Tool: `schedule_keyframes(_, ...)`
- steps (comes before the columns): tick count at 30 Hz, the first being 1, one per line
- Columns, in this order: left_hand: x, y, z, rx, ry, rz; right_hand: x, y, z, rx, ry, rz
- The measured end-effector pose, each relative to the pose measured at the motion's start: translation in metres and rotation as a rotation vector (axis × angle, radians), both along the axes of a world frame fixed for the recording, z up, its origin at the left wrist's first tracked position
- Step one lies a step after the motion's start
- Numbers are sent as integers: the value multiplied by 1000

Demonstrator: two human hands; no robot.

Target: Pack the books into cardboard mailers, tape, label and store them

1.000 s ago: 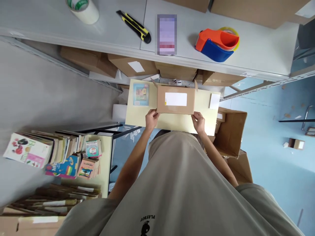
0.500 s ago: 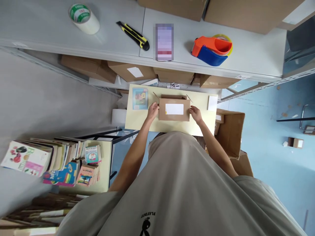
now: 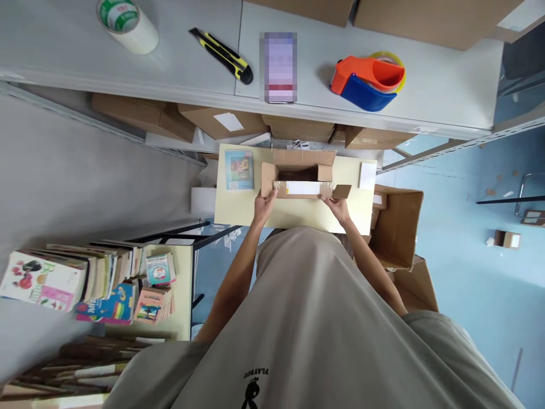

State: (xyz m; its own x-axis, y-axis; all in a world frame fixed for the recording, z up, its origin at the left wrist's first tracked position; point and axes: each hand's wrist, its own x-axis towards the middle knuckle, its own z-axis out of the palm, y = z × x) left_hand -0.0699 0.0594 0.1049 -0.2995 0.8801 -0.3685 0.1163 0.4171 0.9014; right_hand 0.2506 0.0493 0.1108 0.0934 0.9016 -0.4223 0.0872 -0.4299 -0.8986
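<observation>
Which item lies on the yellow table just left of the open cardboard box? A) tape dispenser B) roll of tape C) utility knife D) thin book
D: a thin book lies flat on the yellow table beside the box; the other three sit on the grey shelf above.

The person wears a loose grey-beige T-shirt (image 3: 315, 318) with short sleeves. A small black print (image 3: 255, 386) with letters is on its front. Both forearms are bare.

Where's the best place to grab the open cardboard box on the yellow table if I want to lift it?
Probably grip the cardboard box by its two short end walls, from left and right, below the loose flaps. It sits open side up, so the flaps would likely bend. The left hand and right hand are at its near corners.
</observation>
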Motion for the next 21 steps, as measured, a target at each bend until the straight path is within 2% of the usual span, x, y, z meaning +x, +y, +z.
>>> schedule_keyframes(2,0,-5,2,-1,19,57,6,-3,2,-18,-49,-14)
schedule_keyframes(5,-4,-9,16,133,311,134,20,-7,7,5,-90,-87)
schedule_keyframes(7,-5,-6,27,255,497,9,31,-8,8,16,-77,-146)
schedule_keyframes(9,-1,2,34,321,568,-251,40,-7,5,5,-63,-177)
schedule_keyframes(11,6,12,38,303,589,-474,48,-5,1,-6,-57,-178)
schedule_keyframes(12,10,16,38,276,595,-533,52,-4,-1,-5,-57,-170)
schedule_keyframes(16,16,19,39,179,584,-531,59,-1,-8,28,-63,-159)
schedule_keyframes(21,3,0,45,141,485,-520,61,0,-10,54,-15,-166)
